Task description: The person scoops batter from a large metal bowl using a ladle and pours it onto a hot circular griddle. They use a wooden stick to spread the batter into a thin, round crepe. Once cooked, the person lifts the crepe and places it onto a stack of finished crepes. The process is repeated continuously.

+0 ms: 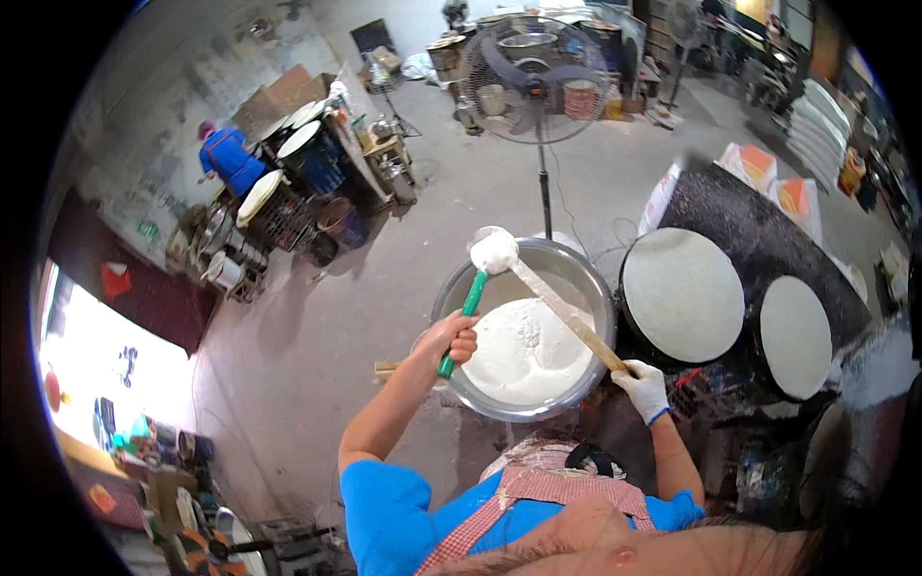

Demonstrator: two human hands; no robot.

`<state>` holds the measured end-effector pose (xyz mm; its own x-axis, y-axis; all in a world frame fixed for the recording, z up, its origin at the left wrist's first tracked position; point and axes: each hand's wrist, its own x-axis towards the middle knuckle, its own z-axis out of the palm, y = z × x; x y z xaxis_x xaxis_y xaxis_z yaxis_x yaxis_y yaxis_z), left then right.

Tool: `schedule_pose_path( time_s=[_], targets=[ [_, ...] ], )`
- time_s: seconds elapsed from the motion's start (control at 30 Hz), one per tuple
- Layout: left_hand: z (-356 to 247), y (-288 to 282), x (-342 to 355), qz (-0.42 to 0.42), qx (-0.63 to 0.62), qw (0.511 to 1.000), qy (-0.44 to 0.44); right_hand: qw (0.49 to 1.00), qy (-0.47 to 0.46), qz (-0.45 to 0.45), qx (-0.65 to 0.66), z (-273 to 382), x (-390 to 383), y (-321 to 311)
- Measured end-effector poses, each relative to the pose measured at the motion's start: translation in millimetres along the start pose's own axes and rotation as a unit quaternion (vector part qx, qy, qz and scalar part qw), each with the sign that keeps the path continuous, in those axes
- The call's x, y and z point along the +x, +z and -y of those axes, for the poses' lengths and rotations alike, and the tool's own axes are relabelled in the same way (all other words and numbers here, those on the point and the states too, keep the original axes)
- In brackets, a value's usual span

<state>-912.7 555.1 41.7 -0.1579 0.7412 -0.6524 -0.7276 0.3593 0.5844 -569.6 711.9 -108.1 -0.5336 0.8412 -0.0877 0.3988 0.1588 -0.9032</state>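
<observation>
My bare left hand (pixel 449 341) is closed round the green handle of a ladle (pixel 473 298). The ladle's bowl, full of thick white batter, is raised over the far left rim of a wide metal basin (pixel 523 415). In my right hand (pixel 643 389), which wears a white glove with a blue cuff, is the end of a flat wooden stick (pixel 581 329). The stick slants across the basin, coated white along its far part, and its far end meets the ladle's bowl. White batter (pixel 523 355) lies in the basin below, with a dent in its surface.
Two round griddles, each covered by a pale sheet (pixel 684 295), stand right of the basin beside a dark speckled slab (pixel 735 211). A pedestal fan (pixel 535 86) stands beyond the basin. At the far left a person in blue (pixel 230 158) is near more round griddles (pixel 301 139).
</observation>
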Motion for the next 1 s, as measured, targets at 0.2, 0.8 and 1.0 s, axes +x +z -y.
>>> schedule_pose_path(
  time_s=[0.2, 0.8, 1.0],
  targets=[
    [17.4, 45.4, -5.2, 0.068, 0.111, 0.978, 0.162, 0.997, 0.009, -0.045, 0.068, 23.4, -38.2, -16.9],
    [263.8, 317.8, 102.5, 0.261, 0.03, 0.904, -0.338, 0.918, 0.211, -0.334, -0.043, -153.5, -319.0, -143.5],
    [440.5, 428.5, 145.1, 0.336, -0.112, 0.707, -0.613, 0.793, 0.406, -0.436, -0.126, -214.0, -520.9, -174.3]
  ],
)
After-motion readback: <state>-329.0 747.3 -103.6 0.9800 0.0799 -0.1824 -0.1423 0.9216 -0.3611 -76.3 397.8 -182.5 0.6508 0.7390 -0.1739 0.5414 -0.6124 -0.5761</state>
